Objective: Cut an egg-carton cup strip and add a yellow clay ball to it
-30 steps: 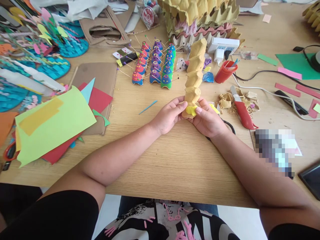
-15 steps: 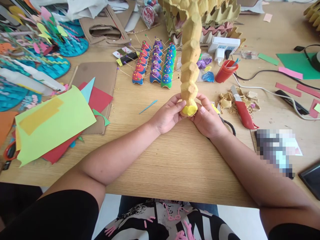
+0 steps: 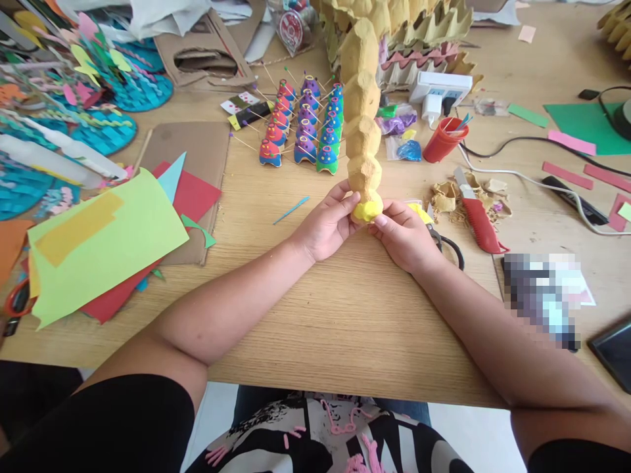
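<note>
A long yellowish egg-carton strip (image 3: 363,125) stands up from my hands, with bright yellow clay (image 3: 367,209) covering its near end. My left hand (image 3: 326,226) grips that end from the left, thumb on its side. From the right, my right hand (image 3: 405,238) has its fingers closed at the clay, the thumb pressing its lower edge. Behind to the left stand rows of painted egg-carton caterpillars (image 3: 306,135) with thin sticks poking out. A thin blue tool (image 3: 291,210) lies left of my hands.
Scissors (image 3: 451,248) lie by my right hand, a red-handled knife (image 3: 480,220) beyond. A red cup (image 3: 445,139) and power strip (image 3: 441,89) stand behind. Coloured paper (image 3: 106,240) and cardboard (image 3: 197,151) cover the left. Egg trays (image 3: 419,29) are stacked at the back.
The strip has shifted slightly left and its far end is lower in view. My right thumb has moved down and left along the clay, showing more of the yellow.
</note>
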{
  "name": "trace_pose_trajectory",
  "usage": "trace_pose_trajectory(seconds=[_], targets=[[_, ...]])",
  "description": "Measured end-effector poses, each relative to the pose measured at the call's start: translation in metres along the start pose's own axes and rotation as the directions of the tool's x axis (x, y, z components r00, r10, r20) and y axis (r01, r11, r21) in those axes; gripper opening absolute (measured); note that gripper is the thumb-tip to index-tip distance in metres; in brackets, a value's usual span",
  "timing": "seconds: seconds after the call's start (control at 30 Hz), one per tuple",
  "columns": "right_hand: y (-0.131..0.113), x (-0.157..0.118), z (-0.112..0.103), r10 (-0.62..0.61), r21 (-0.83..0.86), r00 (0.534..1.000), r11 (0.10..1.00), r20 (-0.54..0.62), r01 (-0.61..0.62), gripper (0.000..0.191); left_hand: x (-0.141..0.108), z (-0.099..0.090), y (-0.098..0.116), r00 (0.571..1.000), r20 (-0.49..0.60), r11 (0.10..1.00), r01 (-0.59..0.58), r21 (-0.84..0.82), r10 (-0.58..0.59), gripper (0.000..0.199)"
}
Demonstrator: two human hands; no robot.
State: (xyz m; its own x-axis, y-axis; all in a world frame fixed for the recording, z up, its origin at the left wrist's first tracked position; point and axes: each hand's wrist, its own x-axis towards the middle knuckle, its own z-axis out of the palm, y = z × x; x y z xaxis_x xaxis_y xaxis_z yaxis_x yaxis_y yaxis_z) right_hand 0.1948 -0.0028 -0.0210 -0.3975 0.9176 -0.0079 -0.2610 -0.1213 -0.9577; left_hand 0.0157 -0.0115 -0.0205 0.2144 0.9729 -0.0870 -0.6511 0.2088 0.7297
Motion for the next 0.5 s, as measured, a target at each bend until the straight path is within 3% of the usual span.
trace_pose_trajectory(seconds=[0.5], targets=[[0.0004, -0.0005, 0.0003, -0.088, -0.142, 0.995, 0.987, -0.044, 0.081, 0.052, -0.0013, 0.0026, 0.0029, 0.999, 0.036, 0.997, 0.041, -0.059, -0.039, 0.036]])
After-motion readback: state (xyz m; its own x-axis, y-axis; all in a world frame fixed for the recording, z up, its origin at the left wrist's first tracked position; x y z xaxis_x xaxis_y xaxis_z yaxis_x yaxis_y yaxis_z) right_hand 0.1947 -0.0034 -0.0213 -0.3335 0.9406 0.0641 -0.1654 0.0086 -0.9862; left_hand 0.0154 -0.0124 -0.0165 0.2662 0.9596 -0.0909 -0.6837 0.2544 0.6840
